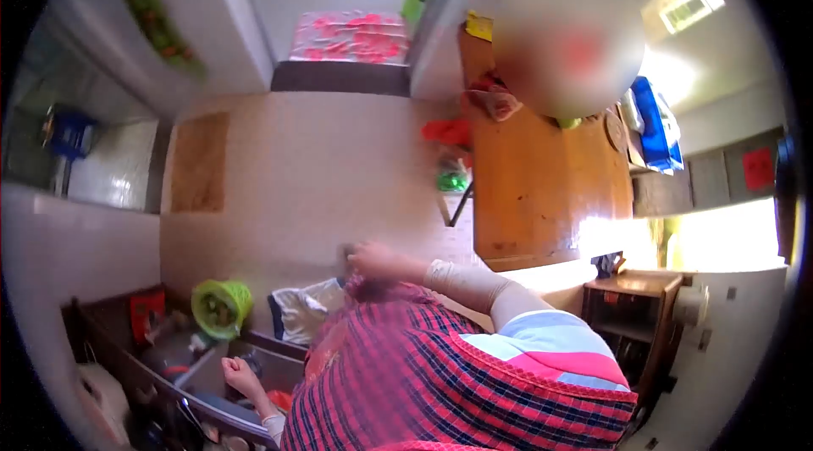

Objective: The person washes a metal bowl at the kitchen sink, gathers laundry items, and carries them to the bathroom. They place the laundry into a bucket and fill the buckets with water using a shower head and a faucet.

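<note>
My right hand (373, 262) reaches across in front of my red-and-navy plaid apron (398, 366). Its fingers are blurred and look closed, with a small dark thing at their tips that I cannot make out. Down at the lower left, my left hand (240, 374) is closed in a loose fist beside an open drawer-like compartment (262, 364), and nothing shows in it. A white and dark cloth (305, 310) lies between the two hands, touching neither. The yellow-green basket (220, 309) is above my left hand.
A wooden table (542, 188) stands at the right, with red and green bags (453, 180) beside its left edge. A brown mat (200, 163) lies on the floor at the left. Beyond the doorway is a pink-patterned mat (350, 37). A wooden cabinet (631, 284) stands at the lower right.
</note>
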Demonstrator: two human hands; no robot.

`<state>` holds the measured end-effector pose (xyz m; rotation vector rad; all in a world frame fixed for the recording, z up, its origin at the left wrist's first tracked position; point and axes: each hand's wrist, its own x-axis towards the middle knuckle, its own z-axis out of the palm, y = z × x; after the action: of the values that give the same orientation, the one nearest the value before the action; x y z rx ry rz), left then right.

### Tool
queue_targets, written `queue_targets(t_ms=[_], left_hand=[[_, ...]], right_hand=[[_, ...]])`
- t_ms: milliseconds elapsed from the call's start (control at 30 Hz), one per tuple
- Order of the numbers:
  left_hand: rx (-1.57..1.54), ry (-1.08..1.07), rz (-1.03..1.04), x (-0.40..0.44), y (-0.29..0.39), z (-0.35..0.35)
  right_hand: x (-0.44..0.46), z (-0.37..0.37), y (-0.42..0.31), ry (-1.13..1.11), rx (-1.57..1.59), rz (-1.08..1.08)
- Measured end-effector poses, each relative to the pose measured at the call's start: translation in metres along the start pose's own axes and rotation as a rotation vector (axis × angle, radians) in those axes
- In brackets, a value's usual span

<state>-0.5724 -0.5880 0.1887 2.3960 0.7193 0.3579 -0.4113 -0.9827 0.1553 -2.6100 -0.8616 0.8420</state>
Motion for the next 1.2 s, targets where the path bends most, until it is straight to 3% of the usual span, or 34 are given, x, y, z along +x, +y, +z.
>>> queue_targets(t_ms=[67, 133, 167, 267, 300, 367, 400, 433, 500, 567, 633, 667, 733, 867, 900, 933, 1000, 1033, 1067, 1133, 1200], left_hand=[[-0.024, -0.018, 0.067, 0.026, 0.035, 0.036], [0.021, -0.211, 0.088, 0.054, 0.037, 0.071], [-0.101, -0.249, 0.143, 0.062, 0.044, 0.090], [-0.112, -0.555, -0.061, 0.097, 0.032, 0.136], [-0.093, -0.646, -0.090, 0.110, 0.024, 0.147], [-0.050, -0.700, 0.178, 0.124, 0.033, 0.157], [-0.033, -0.723, 0.312, 0.132, 0.037, 0.163], [-0.045, -0.826, 0.204, 0.148, 0.019, 0.176], [-0.018, -0.972, 0.025, 0.177, 0.011, 0.196], [0.056, -1.054, -0.028, 0.202, 0.009, 0.208], [0.132, -1.128, 0.005, 0.241, -0.032, 0.231], [0.137, -1.129, -0.050, 0.255, -0.017, 0.233], [0.145, -1.125, -0.154, 0.281, 0.029, 0.234], [0.269, -1.105, 0.054, 0.361, 0.071, 0.278], [0.265, -1.170, 0.171, 0.394, 0.050, 0.309], [0.275, -1.241, 0.139, 0.402, 0.095, 0.317], [0.292, -1.372, 0.065, 0.407, 0.196, 0.342], [0.383, -1.385, 0.388, 0.427, 0.203, 0.380], [0.461, -1.372, 0.717, 0.444, 0.211, 0.418], [0.268, -1.339, 0.753, 0.386, 0.330, 0.421], [0.148, -1.392, 1.093, 0.329, 0.418, 0.434]], right_hand=[[-0.013, -0.017, 0.027, 0.002, 0.042, 0.131], [-0.026, -0.014, 0.060, 0.113, 0.109, 0.176], [-0.032, -0.010, 0.078, 0.169, 0.140, 0.195], [-0.048, 0.001, 0.121, 0.351, 0.408, 0.339], [-0.032, 0.040, 0.166, 0.306, 0.599, 0.439], [-0.058, -0.015, 0.203, 0.536, 0.497, 0.699], [-0.067, -0.030, 0.236, 0.818, 0.448, 0.714], [-0.076, -0.044, 0.268, 1.093, 0.375, 0.712], [-0.083, -0.077, 0.323, 1.355, 0.231, 1.179], [-0.095, -0.122, 0.364, 1.330, 0.306, 1.618], [-0.106, -0.168, 0.359, 1.444, 0.483, 1.510], [-0.105, -0.178, 0.358, 1.498, 0.576, 1.449], [-0.093, -0.174, 0.366, 1.321, 0.449, 1.421], [-0.051, -0.120, 0.417, 1.085, 0.289, 1.555], [-0.049, -0.134, 0.389, 1.181, 0.348, 1.493], [-0.046, -0.137, 0.377, 1.056, 0.440, 1.468], [-0.032, -0.126, 0.340, 1.160, 0.412, 1.204], [-0.030, -0.129, 0.313, 1.155, 0.813, 1.008], [-0.030, -0.140, 0.285, 1.106, 0.857, 0.973], [-0.035, -0.172, 0.236, 1.035, 1.306, 0.854], [-0.019, -0.157, 0.218, 1.313, 1.473, 0.679]])
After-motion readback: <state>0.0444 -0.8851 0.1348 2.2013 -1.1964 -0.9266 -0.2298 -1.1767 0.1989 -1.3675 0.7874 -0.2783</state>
